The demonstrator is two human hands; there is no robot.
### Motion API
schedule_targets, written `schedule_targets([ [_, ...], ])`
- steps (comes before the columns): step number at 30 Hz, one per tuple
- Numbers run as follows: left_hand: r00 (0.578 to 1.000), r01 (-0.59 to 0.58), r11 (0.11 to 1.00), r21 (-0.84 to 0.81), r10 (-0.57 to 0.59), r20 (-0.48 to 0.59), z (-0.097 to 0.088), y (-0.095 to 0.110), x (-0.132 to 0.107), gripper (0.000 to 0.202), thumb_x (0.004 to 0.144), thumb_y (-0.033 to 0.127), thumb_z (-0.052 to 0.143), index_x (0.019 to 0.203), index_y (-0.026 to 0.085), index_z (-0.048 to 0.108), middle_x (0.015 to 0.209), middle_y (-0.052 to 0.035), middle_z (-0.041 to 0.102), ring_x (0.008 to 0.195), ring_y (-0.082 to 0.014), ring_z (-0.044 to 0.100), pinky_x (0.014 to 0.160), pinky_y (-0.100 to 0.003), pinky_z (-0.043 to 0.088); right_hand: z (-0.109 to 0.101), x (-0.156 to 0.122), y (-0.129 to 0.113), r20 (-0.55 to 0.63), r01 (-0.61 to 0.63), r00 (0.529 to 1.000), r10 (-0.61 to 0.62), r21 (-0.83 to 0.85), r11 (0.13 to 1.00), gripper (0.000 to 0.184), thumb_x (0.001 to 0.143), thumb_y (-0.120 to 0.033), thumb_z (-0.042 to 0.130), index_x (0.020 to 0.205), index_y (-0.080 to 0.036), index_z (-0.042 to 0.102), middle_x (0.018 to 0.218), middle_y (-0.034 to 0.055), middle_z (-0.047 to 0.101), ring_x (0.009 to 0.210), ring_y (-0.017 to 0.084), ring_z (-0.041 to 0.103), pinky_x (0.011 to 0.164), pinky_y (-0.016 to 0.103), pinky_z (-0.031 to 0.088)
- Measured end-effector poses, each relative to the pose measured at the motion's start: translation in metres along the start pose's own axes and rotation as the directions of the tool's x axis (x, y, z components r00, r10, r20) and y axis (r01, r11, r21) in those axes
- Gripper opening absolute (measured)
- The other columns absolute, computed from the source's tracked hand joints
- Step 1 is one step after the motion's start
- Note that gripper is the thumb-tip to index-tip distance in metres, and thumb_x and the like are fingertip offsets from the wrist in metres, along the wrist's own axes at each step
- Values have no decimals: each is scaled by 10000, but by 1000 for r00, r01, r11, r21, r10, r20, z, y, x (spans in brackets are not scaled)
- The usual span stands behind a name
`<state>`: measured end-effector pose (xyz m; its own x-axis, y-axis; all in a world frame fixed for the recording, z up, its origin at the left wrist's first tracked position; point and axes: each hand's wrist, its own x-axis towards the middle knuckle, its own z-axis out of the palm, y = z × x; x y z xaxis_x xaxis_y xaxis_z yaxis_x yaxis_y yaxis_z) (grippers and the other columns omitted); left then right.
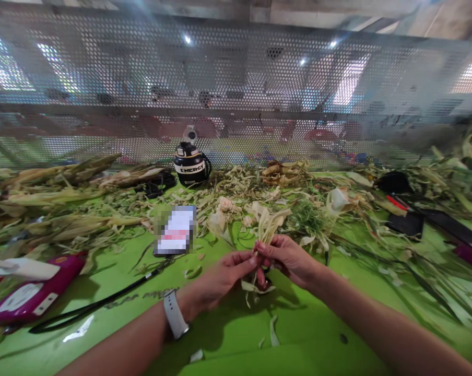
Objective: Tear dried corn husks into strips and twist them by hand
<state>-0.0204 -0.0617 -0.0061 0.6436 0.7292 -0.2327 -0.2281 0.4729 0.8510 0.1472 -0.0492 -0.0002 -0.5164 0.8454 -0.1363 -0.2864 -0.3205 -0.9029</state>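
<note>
Both hands meet at the middle of the green table [322, 334]. My left hand [220, 279], with a white watch [175, 315] on its wrist, pinches the lower end of a pale dried corn husk strip [268, 225]. My right hand [286, 258] is closed on the same husk from the right, fingers pressed against it. The husk's frayed end sticks up above the fingers. A loose curl of husk [255, 287] hangs below the hands. Small husk scraps [273, 331] lie on the table under them.
Heaps of husks and stalks [63, 203] cover the far table. A black jug marked ENERGY [191, 164] stands at the back, a phone [176, 230] with a black cord [103, 300] lies left of centre, a pink case [32, 292] far left, dark tools [408, 219] right. Perforated metal screen [236, 89] behind.
</note>
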Motion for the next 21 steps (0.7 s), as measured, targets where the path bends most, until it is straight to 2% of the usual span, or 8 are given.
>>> schedule_targets([
  [4,1000,20,996,-82,-21,-15,-1,-1,0,185,775,328,657,768,147,696,677,-3,638,643,-110,574,668,-225,439,0,-2,-6,46,41,998,-42,8,999,290,752,-380,699,693,-99,658,593,26,680,504,135,650,499,231,505],
  [8,999,46,993,-106,-45,15,-2,-1,-1,142,785,300,636,758,179,705,690,-7,637,647,-126,580,719,-262,456,2,-4,-6,-6,31,1000,-31,26,999,279,715,-371,734,673,-107,655,561,17,675,495,123,646,502,216,512],
  [12,996,73,994,-87,-69,49,-3,0,-3,156,790,316,626,795,193,723,691,-12,620,665,-131,580,726,-260,457,6,-4,-4,-86,12,996,-5,77,997,265,661,-343,779,653,-110,653,472,-24,621,405,68,573,432,155,457],
  [16,992,86,988,-131,-73,100,-5,-2,-3,159,737,305,696,827,179,730,641,2,590,634,-111,543,766,-282,459,9,-6,-1,-53,13,999,-8,95,995,306,663,-399,765,630,-120,645,453,-15,613,409,100,582,430,193,467],
  [19,992,84,982,-167,-66,110,-5,-4,-1,173,707,321,730,735,150,725,623,0,602,607,-96,528,786,-297,461,10,-7,0,-90,43,995,-34,104,994,285,650,-381,778,621,-123,661,458,-19,604,400,71,535,394,162,397],
  [21,996,53,987,-154,-41,81,-5,-5,0,218,704,340,734,651,130,708,617,-11,620,595,-86,537,732,-247,453,10,-7,0,-140,67,989,-52,106,992,278,635,-360,793,589,-117,667,446,-24,580,393,42,482,372,140,322],
])
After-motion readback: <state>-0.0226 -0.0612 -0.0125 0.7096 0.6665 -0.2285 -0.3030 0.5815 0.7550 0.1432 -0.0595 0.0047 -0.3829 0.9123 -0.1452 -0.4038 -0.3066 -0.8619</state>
